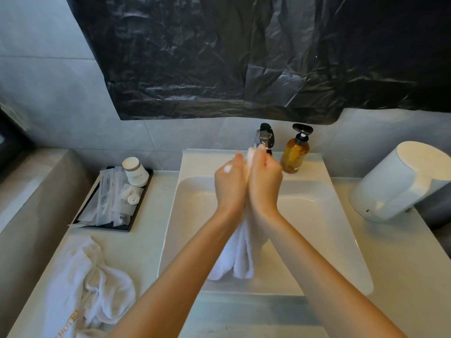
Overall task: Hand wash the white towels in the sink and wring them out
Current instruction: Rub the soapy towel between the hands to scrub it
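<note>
A white towel hangs over the white sink, squeezed between my two hands. My left hand and my right hand are pressed together around its upper part, fingers curled on the cloth, a bit of it poking out at the fingertips. A dab of white foam sits on the back of my left hand. The towel's lower end dangles into the basin below my wrists. A second white towel lies crumpled on the counter at the left.
A chrome tap stands behind my hands, an amber soap pump bottle to its right. A black tray with paper cups and sachets sits left of the sink. A white dispenser is at right. Black plastic covers the wall above.
</note>
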A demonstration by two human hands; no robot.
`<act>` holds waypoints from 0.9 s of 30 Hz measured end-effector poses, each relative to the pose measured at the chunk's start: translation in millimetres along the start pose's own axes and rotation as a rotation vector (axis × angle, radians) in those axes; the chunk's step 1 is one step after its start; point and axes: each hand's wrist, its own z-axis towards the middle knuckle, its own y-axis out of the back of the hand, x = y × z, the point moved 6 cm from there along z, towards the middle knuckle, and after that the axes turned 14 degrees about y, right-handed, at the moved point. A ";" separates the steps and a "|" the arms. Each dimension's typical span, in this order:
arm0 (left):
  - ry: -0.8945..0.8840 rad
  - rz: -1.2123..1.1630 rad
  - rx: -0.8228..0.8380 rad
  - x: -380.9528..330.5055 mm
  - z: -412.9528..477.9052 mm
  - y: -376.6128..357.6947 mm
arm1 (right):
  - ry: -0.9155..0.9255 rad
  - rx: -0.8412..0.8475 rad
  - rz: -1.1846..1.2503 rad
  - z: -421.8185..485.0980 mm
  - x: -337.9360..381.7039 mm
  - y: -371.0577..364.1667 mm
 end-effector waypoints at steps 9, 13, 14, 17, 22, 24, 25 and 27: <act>0.043 -0.053 0.013 11.2 -7.1 -2.8 | -0.088 0.014 0.005 9.5 -6.2 -0.9; 0.018 -0.056 -0.096 -1.6 1.6 12.5 | -0.034 0.263 -0.026 -17.1 0.3 -14.8; 0.025 -0.046 -0.063 3.5 -4.7 6.6 | -0.053 0.234 -0.039 -3.9 -2.8 -12.3; 0.011 0.050 0.095 15.3 -18.7 -15.4 | -0.155 -0.092 0.049 25.0 -8.8 9.5; 0.038 -0.022 -0.049 -4.3 4.7 5.3 | -0.064 0.117 0.018 -24.6 -2.1 -4.4; 0.064 -0.021 -0.022 6.9 -3.4 -0.6 | -0.098 0.116 0.001 -3.9 -7.5 -1.6; 0.052 0.030 0.020 14.9 -8.9 -7.7 | -0.131 0.035 -0.004 10.8 -13.0 4.4; 0.032 0.059 0.076 22.1 -14.8 -14.9 | -0.159 -0.101 0.001 17.6 -14.7 13.6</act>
